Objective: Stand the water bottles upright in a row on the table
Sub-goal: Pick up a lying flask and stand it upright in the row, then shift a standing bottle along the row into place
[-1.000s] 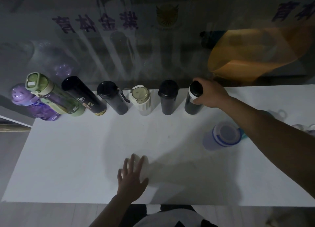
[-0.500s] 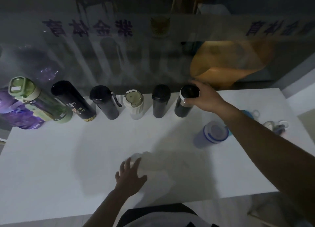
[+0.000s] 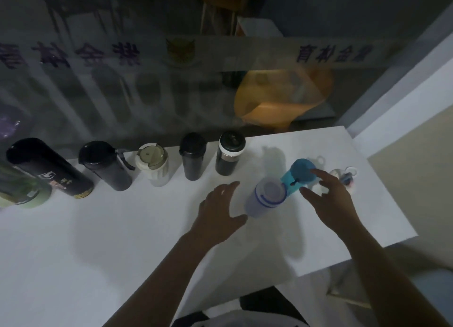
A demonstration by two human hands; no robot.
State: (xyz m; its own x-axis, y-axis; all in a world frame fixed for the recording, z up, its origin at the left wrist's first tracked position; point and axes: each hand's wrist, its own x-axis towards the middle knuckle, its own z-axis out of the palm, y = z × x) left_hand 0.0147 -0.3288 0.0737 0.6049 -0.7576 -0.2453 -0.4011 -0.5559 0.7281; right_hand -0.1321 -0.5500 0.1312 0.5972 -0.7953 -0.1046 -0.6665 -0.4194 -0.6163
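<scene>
Several bottles stand upright in a row along the back of the white table (image 3: pixel 98 240): a green one (image 3: pixel 22 191) at the far left, a tall black one (image 3: pixel 49 167), a black flask (image 3: pixel 105 164), a white cup (image 3: pixel 153 163), a black tumbler (image 3: pixel 192 158) and a dark bottle with a white collar (image 3: pixel 229 155). In front and to the right stand a frosted bottle with blue rings (image 3: pixel 266 196) and a blue bottle (image 3: pixel 297 177). My left hand (image 3: pixel 220 209) is open just left of the frosted bottle. My right hand (image 3: pixel 328 196) is open beside the blue bottle, touching neither.
A small clear bottle with a ring lid (image 3: pixel 345 179) sits behind my right hand near the table's right edge. A glass panel with printed characters (image 3: pixel 333 54) runs right behind the row. An orange shape (image 3: pixel 282 98) shows through the glass.
My right hand let go of the white-collared bottle and drew back toward the blue bottle. My left hand lifted off the table and moved right, up to the frosted bottle. The view swung right.
</scene>
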